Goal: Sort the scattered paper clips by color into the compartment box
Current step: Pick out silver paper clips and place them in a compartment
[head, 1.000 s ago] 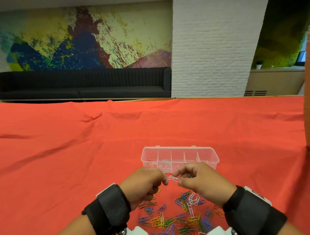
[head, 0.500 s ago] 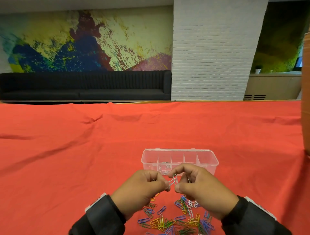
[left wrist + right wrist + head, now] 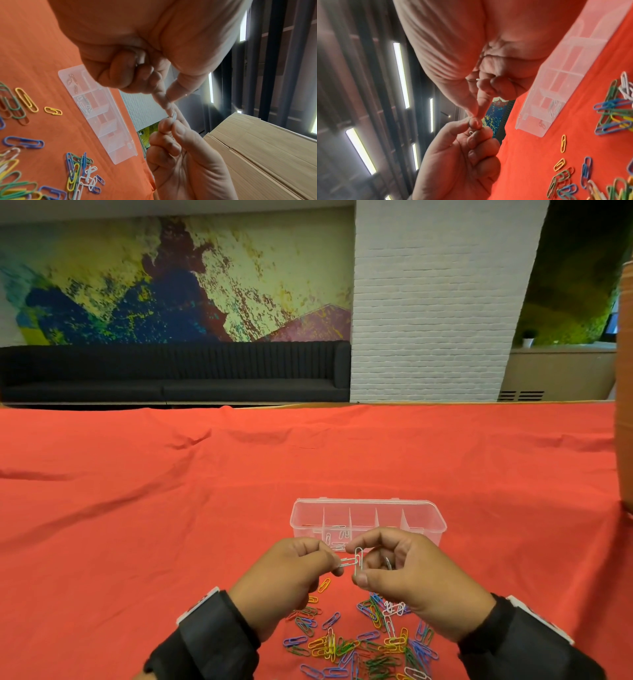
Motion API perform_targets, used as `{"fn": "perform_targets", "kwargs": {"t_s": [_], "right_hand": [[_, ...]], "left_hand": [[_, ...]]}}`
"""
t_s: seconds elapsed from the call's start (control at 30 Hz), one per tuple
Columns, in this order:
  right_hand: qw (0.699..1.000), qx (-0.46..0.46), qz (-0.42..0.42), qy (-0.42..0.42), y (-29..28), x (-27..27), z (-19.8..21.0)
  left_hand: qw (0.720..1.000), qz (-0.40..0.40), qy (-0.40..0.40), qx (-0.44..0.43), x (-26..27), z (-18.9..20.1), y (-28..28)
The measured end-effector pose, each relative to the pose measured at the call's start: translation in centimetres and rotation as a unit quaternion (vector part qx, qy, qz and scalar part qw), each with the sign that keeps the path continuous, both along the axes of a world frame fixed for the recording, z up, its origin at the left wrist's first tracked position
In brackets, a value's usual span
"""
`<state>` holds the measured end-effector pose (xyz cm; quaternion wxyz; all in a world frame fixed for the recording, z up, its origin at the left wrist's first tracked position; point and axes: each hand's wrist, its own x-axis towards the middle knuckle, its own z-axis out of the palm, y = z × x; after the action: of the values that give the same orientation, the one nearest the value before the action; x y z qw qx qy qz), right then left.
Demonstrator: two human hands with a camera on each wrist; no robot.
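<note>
Clips in hand: two white wire paper clips hooked together; your left hand (image 3: 291,571) pinches the flat-lying white clip (image 3: 346,562), your right hand (image 3: 411,573) pinches the upright white clip (image 3: 358,560) between forefinger and thumb.
Grip, left: narrow, thumb and forefinger tight on the flat-lying clip's end; other fingers curled in.
Grip, right: narrow, holding the upright clip; a further pale clip looks tucked in your curled fingers, though I cannot tell for sure.
Change: a second ago the pair lay near level between your hands; now your right clip stands turned up, crossing the other. You seem to be twisting them free.
Meaning: the pair is not yet apart, so neither can be dropped.
Box: clear plastic compartment box (image 3: 435,517) sits on the red cloth tabletop (image 3: 137,525) just beyond your hands; white clips lie in its left-hand compartments, the others appear bare.
Pile: mixed coloured paper clips (image 3: 359,642) lie scattered just before you, unsorted.
Progress: early, by my reckoning.
</note>
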<state>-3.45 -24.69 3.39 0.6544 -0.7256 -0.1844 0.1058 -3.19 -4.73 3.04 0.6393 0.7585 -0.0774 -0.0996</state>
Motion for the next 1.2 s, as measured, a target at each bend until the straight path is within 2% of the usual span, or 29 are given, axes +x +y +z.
{"fn": "perform_targets", "kwargs": {"t_s": [0.2,0.3,0.37,0.47,0.6,0.7,0.83,0.97,1.1,1.2], "right_hand": [[0.997,-0.077,-0.012,-0.028,0.0,0.3,0.0],[0.991,-0.133,-0.012,-0.017,0.1,0.9,-0.1],[0.986,-0.157,-0.047,0.011,-0.1,2.2,-0.4],[0.984,-0.117,-0.117,0.064,-0.4,5.3,-0.6],[0.984,-0.023,-0.149,0.097,-0.2,9.1,0.1],[0.979,0.016,-0.17,0.111,0.6,11.5,0.1],[0.974,0.016,-0.192,0.116,2.4,13.4,-0.4],[0.975,-0.006,-0.197,0.101,3.6,15.0,-1.1],[0.983,-0.048,-0.145,0.097,3.5,16.0,-1.6],[0.984,-0.078,-0.135,0.09,2.5,16.0,-1.4]], "left_hand": [[1.0,0.02,-0.002,0.009,0.8,-0.7,0.2],[0.998,0.023,0.046,-0.03,1.6,-1.1,0.1],[0.995,0.041,0.081,-0.051,2.8,-1.1,0.2],[0.988,0.086,0.116,-0.059,5.8,-0.8,0.8],[0.981,0.114,0.139,-0.076,9.6,0.0,0.9],[0.965,0.121,0.184,-0.139,11.5,0.5,0.3],[0.947,0.117,0.218,-0.206,12.7,0.6,-0.1],[0.951,0.133,0.209,-0.186,13.6,0.6,-0.4],[0.961,0.139,0.189,-0.144,14.8,0.5,-0.7],[0.965,0.124,0.202,-0.109,15.3,0.7,-0.8]]}}
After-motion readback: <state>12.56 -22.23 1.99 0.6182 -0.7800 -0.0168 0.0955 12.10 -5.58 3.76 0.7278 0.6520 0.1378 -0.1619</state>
